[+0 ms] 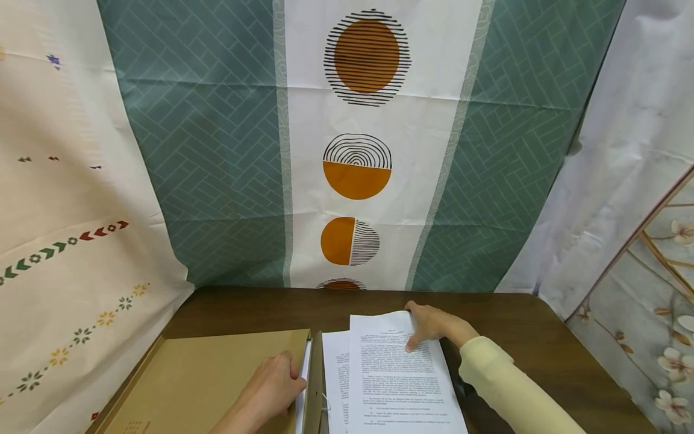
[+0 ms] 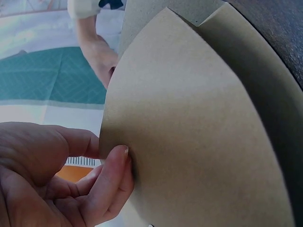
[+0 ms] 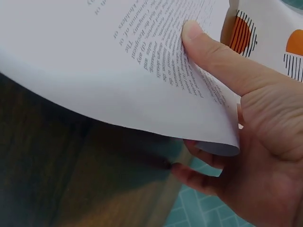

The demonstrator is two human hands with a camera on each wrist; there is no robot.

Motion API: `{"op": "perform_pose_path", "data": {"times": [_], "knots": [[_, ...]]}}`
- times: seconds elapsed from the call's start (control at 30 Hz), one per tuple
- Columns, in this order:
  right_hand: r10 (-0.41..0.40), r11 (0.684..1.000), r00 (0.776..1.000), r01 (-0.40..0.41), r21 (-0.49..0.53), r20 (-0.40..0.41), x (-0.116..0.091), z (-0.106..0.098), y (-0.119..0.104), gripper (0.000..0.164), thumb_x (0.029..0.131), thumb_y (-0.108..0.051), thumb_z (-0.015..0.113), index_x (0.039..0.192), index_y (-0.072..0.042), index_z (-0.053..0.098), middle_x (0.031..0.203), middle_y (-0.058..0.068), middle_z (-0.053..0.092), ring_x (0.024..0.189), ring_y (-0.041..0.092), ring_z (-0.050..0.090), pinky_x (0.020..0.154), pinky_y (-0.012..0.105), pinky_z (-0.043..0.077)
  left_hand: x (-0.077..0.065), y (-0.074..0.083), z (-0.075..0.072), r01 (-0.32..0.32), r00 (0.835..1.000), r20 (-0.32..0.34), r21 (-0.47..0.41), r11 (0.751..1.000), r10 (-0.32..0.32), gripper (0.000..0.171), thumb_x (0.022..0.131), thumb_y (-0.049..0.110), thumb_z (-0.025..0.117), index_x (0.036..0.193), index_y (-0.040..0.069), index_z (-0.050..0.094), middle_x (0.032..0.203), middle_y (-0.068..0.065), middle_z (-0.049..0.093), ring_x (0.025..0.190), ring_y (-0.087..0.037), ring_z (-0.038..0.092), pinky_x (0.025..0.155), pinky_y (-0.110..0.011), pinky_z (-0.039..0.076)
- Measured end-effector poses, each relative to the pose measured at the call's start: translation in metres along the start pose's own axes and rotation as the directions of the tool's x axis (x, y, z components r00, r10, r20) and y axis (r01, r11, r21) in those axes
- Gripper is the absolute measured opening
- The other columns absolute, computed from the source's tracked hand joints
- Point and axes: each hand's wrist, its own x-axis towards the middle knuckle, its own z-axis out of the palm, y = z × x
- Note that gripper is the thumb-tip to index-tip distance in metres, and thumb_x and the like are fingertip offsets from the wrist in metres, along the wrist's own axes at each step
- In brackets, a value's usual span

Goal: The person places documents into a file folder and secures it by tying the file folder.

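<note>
On the left of the table lies a brown cardboard file folder (image 1: pixel 217 374), with white paper edges showing along its right side. My left hand (image 1: pixel 276 386) pinches the edge of the folder's cover; in the left wrist view the thumb and fingers are on either side of the bent brown flap (image 2: pixel 189 118). To the right, my right hand (image 1: pixel 434 325) holds a printed sheet (image 1: pixel 401 374) by its upper right corner. Its thumb lies on the text side, and the paper (image 3: pixel 118 85) bows in the right wrist view. Another printed sheet (image 1: pixel 336 361) shows partly underneath.
A dark wooden table (image 1: pixel 244 307) carries everything. Behind it hangs a patterned curtain (image 1: pixel 217 150). Part of a black object (image 1: pixel 462 387) shows beside the sheet, under the right forearm. A thin white string (image 1: pixel 326 402) is at the folder's right edge.
</note>
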Motion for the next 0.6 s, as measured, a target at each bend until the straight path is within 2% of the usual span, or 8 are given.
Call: {"op": "perform_pose_path", "data": {"times": [0.07, 0.13, 0.27, 0.33, 0.47, 0.6], "knots": [[-0.026, 1.0, 1.0, 0.026, -0.001, -0.015, -0.001, 0.0, 0.0, 0.087, 0.067, -0.029, 0.098, 0.136, -0.002, 0.053, 0.112, 0.007, 0.064, 0.095, 0.023, 0.059, 0.09, 0.049, 0.053, 0.0, 0.0, 0.0, 0.002, 1.0, -0.004, 0.002, 1.0, -0.002, 0.019, 0.085, 0.007, 0.072, 0.079, 0.007, 0.053, 0.065, -0.006, 0.052, 0.046, -0.017, 0.055, 0.048, -0.03, 0.04], [-0.041, 0.999, 0.998, 0.042, 0.01, -0.04, -0.001, 0.0, 0.001, 0.07, 0.073, -0.024, 0.095, 0.129, -0.001, 0.059, 0.109, 0.006, 0.065, 0.094, 0.022, 0.058, 0.089, 0.047, 0.053, -0.001, 0.001, 0.0, 0.004, 1.0, -0.004, 0.004, 1.0, -0.004, 0.019, 0.085, 0.007, 0.072, 0.079, 0.007, 0.053, 0.065, -0.006, 0.052, 0.046, -0.017, 0.055, 0.049, -0.03, 0.04], [-0.09, 0.994, 0.99, 0.095, 0.048, -0.105, -0.003, 0.0, 0.005, 0.029, 0.082, -0.011, 0.086, 0.103, -0.003, 0.069, 0.098, 0.003, 0.067, 0.086, 0.02, 0.057, 0.079, 0.041, 0.053, -0.001, 0.002, 0.0, 0.011, 1.0, 0.002, 0.009, 1.0, -0.011, 0.019, 0.085, 0.007, 0.072, 0.08, 0.007, 0.053, 0.065, -0.007, 0.052, 0.048, -0.017, 0.055, 0.049, -0.031, 0.04], [-0.1, 0.992, 0.988, 0.109, 0.068, -0.12, -0.005, -0.002, 0.008, 0.017, 0.085, -0.009, 0.083, 0.095, -0.006, 0.07, 0.093, 0.001, 0.066, 0.082, 0.019, 0.054, 0.075, 0.039, 0.051, -0.001, 0.002, 0.0, 0.013, 1.0, 0.005, 0.01, 1.0, -0.013, 0.019, 0.085, 0.007, 0.072, 0.08, 0.006, 0.053, 0.065, -0.007, 0.053, 0.048, -0.017, 0.055, 0.049, -0.031, 0.04], [-0.149, 0.982, 0.982, 0.16, 0.098, -0.114, -0.011, -0.013, 0.015, 0.01, 0.088, -0.008, 0.08, 0.093, -0.007, 0.071, 0.089, -0.002, 0.066, 0.079, 0.016, 0.053, 0.072, 0.036, 0.05, -0.001, 0.003, 0.0, 0.025, 1.0, 0.014, 0.007, 1.0, -0.025, 0.019, 0.085, 0.007, 0.071, 0.08, 0.006, 0.053, 0.066, -0.007, 0.053, 0.048, -0.017, 0.055, 0.049, -0.03, 0.04], [-0.257, 0.957, 0.963, 0.266, 0.116, -0.083, -0.02, -0.029, 0.023, 0.002, 0.092, -0.005, 0.074, 0.091, -0.004, 0.075, 0.078, -0.006, 0.061, 0.067, 0.01, 0.049, 0.062, 0.028, 0.045, -0.001, 0.004, -0.001, 0.026, 1.0, 0.014, 0.003, 1.0, -0.026, 0.018, 0.085, 0.006, 0.071, 0.08, 0.006, 0.053, 0.066, -0.007, 0.053, 0.048, -0.017, 0.055, 0.049, -0.03, 0.04]]}}
